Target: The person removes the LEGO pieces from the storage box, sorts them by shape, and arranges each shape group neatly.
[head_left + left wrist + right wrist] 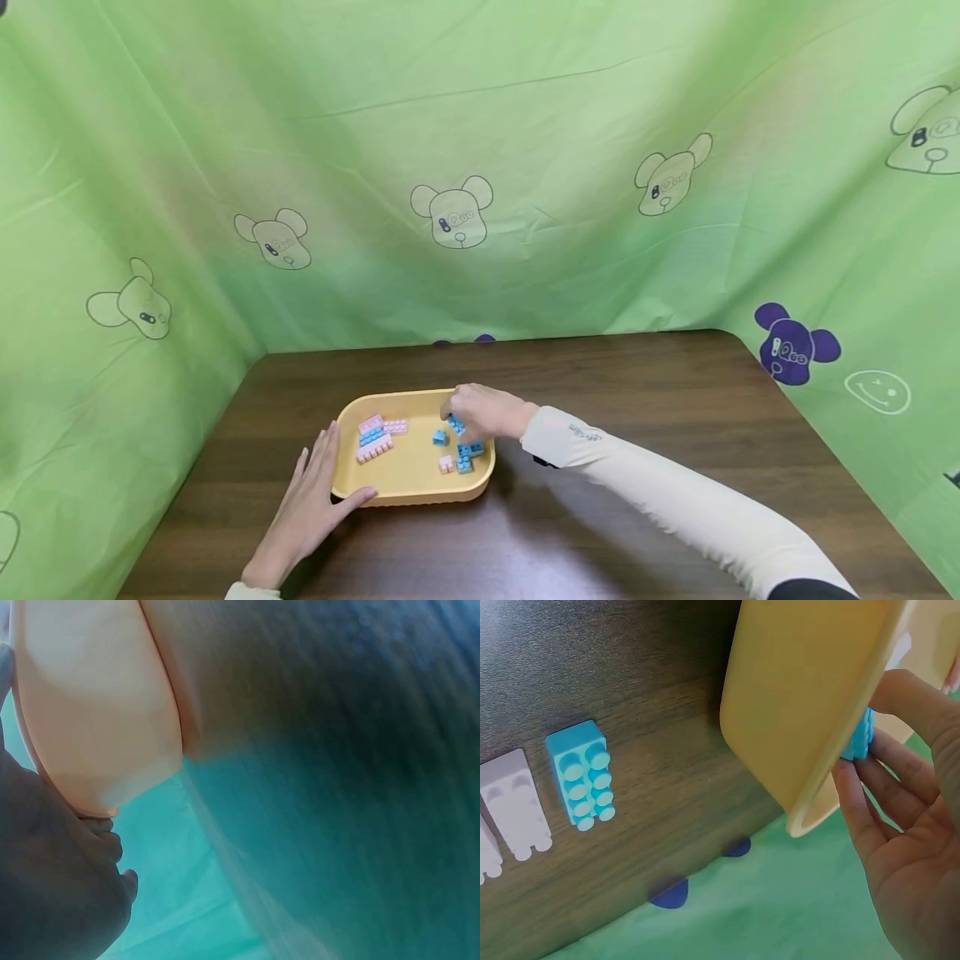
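Observation:
A yellow tray (405, 489) stands on the table with pink and blue toy building bricks inside. My left hand (311, 500) rests along its left end, fingers straight and thumb over the front rim. In the left wrist view that hand (60, 862) touches the tray's wall (97, 712). Over the tray's right end, my right hand (483, 411) reaches in. The right wrist view shows the right hand (907, 780) pinching a blue brick (861, 735) between thumb and fingers. Below it lie more blue bricks (464, 463) and a small pink brick (446, 464).
At the tray's left side sit a long pink brick (374, 448), a blue brick (371, 436) and other pink ones. Another blue brick (581, 776) and a pale pink brick (516, 802) lie on the wooden table (637, 375), outside the tray. Green cloth (525, 275) hangs behind.

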Tool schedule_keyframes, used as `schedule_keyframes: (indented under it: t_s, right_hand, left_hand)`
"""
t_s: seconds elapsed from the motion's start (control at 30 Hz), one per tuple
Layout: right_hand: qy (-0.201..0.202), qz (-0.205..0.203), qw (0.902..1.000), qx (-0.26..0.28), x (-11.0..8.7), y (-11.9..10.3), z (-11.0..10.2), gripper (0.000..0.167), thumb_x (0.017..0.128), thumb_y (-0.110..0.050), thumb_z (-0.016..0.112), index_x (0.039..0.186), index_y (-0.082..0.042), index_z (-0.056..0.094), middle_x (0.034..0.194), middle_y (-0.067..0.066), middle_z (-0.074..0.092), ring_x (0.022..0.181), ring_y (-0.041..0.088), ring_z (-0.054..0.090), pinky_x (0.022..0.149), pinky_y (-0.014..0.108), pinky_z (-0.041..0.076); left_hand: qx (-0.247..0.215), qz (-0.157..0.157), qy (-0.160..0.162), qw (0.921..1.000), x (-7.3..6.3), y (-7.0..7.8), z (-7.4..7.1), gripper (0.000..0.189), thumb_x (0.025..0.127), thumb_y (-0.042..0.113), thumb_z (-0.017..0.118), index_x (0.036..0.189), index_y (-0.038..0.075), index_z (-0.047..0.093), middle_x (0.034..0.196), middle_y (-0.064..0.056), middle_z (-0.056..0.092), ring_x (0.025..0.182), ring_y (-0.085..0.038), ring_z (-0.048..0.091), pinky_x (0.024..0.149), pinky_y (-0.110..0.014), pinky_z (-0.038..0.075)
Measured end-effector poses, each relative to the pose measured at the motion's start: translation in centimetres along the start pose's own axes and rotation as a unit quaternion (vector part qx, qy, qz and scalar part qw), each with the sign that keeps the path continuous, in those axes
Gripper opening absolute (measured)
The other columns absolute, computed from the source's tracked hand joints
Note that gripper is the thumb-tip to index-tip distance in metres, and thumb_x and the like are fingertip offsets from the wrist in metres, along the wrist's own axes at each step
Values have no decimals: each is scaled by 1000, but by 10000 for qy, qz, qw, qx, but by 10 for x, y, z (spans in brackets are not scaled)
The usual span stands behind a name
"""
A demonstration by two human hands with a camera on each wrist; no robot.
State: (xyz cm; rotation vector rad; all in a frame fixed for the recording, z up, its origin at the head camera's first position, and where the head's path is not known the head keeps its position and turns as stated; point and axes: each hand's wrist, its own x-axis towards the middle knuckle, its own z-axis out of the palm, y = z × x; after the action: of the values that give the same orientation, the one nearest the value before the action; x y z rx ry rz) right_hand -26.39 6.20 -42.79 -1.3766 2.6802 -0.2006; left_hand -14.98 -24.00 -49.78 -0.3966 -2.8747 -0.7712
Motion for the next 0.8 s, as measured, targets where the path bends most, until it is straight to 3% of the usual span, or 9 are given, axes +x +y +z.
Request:
schedule_keyframes:
  t_s: [0.17, 0.53, 0.8]
  right_hand:
    - [98, -76, 9999, -62, -8, 4, -4, 33, 88, -11, 86, 119, -1, 79, 117, 11, 77, 109, 26, 70, 98, 34, 58]
    - [369, -160, 9992, -89, -23, 15, -7, 38, 85, -14, 87, 120, -1, 79, 114, 11, 75, 105, 26, 69, 95, 35, 59]
    - [503, 18, 9980, 385, -41, 27, -12, 40, 91, -19, 84, 124, 2, 77, 116, 13, 75, 109, 29, 70, 97, 38, 59]
  left_hand:
    - [-4, 27, 11, 10000, 0, 0, 1, 111, 95, 56, 74, 168, -1, 14, 174, -22, 17, 159, -45, 17, 128, -62, 13]
    - [-11, 15, 87, 10000, -3, 0, 2, 110, 95, 56, 74, 168, -1, 15, 174, -24, 17, 158, -47, 18, 129, -60, 12]
    - [-11, 60, 99, 9999, -3, 1, 1, 110, 95, 55, 74, 169, 0, 14, 174, -23, 16, 158, -47, 18, 130, -57, 9]
